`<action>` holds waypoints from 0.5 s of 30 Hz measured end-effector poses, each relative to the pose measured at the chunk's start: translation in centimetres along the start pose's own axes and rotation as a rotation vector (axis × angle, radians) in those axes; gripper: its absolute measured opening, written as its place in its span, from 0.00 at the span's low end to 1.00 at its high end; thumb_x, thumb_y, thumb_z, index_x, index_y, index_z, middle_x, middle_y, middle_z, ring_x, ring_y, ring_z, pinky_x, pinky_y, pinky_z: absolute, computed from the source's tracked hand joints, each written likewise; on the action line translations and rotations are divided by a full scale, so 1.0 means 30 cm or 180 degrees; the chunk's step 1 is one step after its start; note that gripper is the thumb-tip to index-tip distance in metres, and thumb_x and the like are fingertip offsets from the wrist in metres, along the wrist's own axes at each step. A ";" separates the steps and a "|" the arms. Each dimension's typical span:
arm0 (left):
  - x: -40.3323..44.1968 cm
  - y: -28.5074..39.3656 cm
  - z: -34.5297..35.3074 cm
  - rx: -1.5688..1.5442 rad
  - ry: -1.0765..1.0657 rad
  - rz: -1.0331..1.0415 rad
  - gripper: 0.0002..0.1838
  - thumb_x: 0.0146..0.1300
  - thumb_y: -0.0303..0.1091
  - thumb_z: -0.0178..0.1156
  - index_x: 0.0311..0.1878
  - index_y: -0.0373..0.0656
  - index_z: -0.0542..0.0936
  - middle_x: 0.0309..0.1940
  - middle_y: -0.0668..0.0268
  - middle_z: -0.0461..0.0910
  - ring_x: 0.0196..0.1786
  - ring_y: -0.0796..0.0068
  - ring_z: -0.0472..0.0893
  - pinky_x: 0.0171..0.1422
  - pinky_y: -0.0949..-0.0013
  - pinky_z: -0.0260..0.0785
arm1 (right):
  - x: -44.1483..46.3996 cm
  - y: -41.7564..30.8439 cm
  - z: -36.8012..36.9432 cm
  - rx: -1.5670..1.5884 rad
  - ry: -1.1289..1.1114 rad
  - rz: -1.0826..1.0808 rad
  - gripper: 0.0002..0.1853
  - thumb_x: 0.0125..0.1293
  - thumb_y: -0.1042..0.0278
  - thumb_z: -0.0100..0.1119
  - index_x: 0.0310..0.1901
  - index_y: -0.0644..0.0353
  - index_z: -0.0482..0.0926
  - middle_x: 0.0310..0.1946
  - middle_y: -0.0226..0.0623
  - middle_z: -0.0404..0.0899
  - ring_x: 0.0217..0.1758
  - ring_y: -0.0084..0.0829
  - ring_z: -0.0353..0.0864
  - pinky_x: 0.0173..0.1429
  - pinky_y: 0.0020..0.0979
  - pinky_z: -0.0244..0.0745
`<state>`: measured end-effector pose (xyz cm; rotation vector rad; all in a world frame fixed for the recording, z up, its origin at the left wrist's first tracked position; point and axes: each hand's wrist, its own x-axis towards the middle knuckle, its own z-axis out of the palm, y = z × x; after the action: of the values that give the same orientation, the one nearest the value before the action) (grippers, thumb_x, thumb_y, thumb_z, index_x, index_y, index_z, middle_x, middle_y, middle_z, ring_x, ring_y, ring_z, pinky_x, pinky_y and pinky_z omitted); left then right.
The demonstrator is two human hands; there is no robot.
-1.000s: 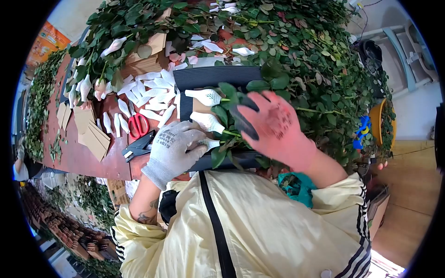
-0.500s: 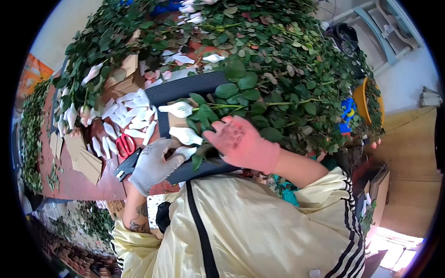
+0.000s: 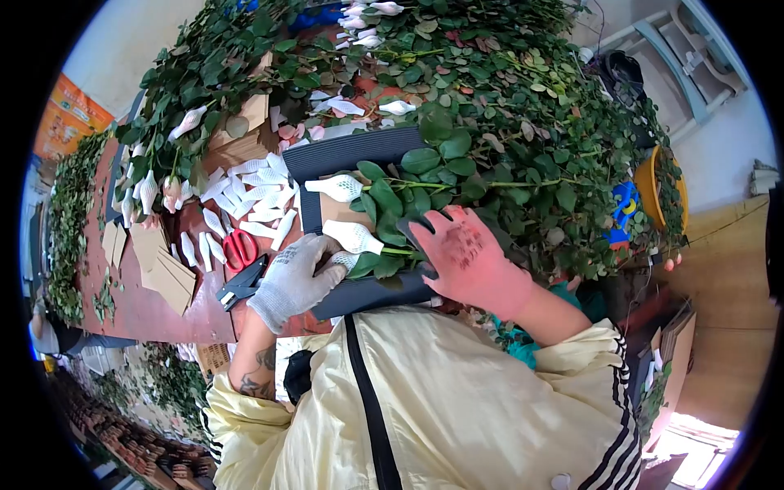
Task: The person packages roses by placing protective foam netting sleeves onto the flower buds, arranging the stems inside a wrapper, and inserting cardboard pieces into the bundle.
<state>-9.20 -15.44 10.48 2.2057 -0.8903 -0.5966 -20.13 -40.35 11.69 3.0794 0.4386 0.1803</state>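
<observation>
My left hand [image 3: 298, 278], in a whitish-grey knit glove, is closed around a rose bud in a white foam net [image 3: 345, 260], mostly covered by the fingers. Just above it, a second netted rose [image 3: 353, 237] and a third netted rose [image 3: 336, 189] lie on a cardboard piece [image 3: 336, 211], heads to the left. Their leafy stems run to the right. My right hand [image 3: 474, 257], in a pink glove with dark smudges, hovers over the stems and leaves with its fingers apart. Under the roses is a black ribbed holder [image 3: 355, 153].
Left of the roses lie loose white foam nets [image 3: 260, 194], red-handled scissors [image 3: 241, 251], a black stapler [image 3: 242, 283] and cardboard sheets [image 3: 167, 273]. Piled rose foliage [image 3: 523, 90] covers the back and right. A yellow bucket [image 3: 660, 196] stands at right.
My right hand has shifted a little rightward along the stems, its fingers spreading more. The left hand stays on the netted rose. The whole view has shifted slightly.
</observation>
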 end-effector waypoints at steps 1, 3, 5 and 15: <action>-0.004 0.004 -0.003 -0.0042 0.0005 -0.0020 0.14 0.56 0.37 0.59 0.40 0.36 0.76 0.33 0.53 0.75 0.41 0.53 0.77 0.47 0.59 0.67 | 0.018 0.008 0.003 0.0205 -0.0074 -0.0167 0.32 0.52 0.49 0.58 0.57 0.57 0.68 0.51 0.42 0.70 0.59 0.36 0.65 0.62 0.42 0.58; 0.002 0.001 0.003 -0.0038 0.0024 0.0069 0.14 0.56 0.37 0.59 0.39 0.36 0.76 0.33 0.54 0.75 0.39 0.54 0.77 0.45 0.60 0.68 | 0.023 0.008 0.012 0.0268 -0.0517 -0.0352 0.34 0.52 0.47 0.59 0.60 0.54 0.67 0.50 0.37 0.70 0.60 0.34 0.67 0.67 0.38 0.55; 0.011 -0.011 0.009 0.0147 -0.0090 -0.0053 0.14 0.55 0.37 0.60 0.40 0.36 0.76 0.33 0.54 0.75 0.40 0.54 0.77 0.45 0.60 0.68 | 0.011 0.026 0.020 0.0061 -0.0444 -0.0846 0.32 0.50 0.51 0.60 0.57 0.53 0.71 0.48 0.36 0.71 0.60 0.33 0.68 0.66 0.36 0.57; 0.016 -0.004 0.016 -0.0325 -0.0090 -0.0293 0.15 0.54 0.33 0.62 0.42 0.34 0.76 0.32 0.55 0.75 0.34 0.63 0.76 0.41 0.65 0.69 | -0.161 0.169 -0.354 0.0173 0.1359 0.0791 0.25 0.50 0.61 0.60 0.52 0.55 0.74 0.51 0.40 0.72 0.60 0.39 0.69 0.64 0.37 0.64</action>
<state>-9.13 -15.91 10.00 2.1597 -0.7587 -0.7030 -24.59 -46.47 21.90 3.1287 0.0626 0.8529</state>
